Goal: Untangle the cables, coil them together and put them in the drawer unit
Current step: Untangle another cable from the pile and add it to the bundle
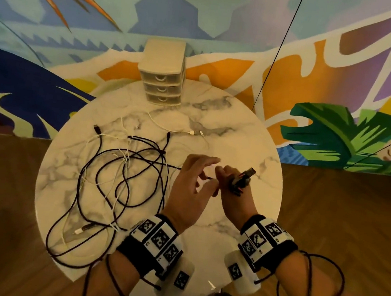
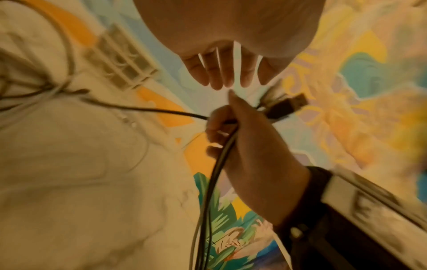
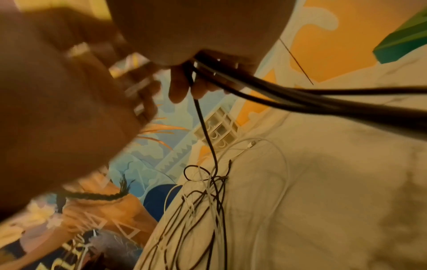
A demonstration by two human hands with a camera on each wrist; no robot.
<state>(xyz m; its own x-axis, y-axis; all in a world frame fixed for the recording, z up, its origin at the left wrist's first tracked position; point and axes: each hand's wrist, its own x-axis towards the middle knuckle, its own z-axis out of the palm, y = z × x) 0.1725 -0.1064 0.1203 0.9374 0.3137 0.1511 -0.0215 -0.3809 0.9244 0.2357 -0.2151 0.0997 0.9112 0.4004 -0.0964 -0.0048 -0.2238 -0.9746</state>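
A tangle of black and white cables (image 1: 125,177) lies on the left half of the round marble table (image 1: 250,134). My right hand (image 1: 231,178) grips a small coil of black cable (image 2: 221,155), and its USB plug (image 1: 250,171) sticks out past the fingers. One black strand (image 3: 205,131) runs from that fist down to the tangle (image 3: 208,201). My left hand (image 1: 201,172) hovers just left of the right hand, fingers (image 2: 226,73) straight and spread, holding nothing. The beige three-drawer unit (image 1: 161,82) stands at the table's far edge, all drawers closed.
A white cable with joined connectors (image 1: 192,132) lies apart between the tangle and the drawer unit (image 3: 219,129). Some black loops hang over the table's front left edge (image 1: 60,254). Wood floor surrounds the table; a painted wall stands behind it. Dark cords trail from both wrist bands.
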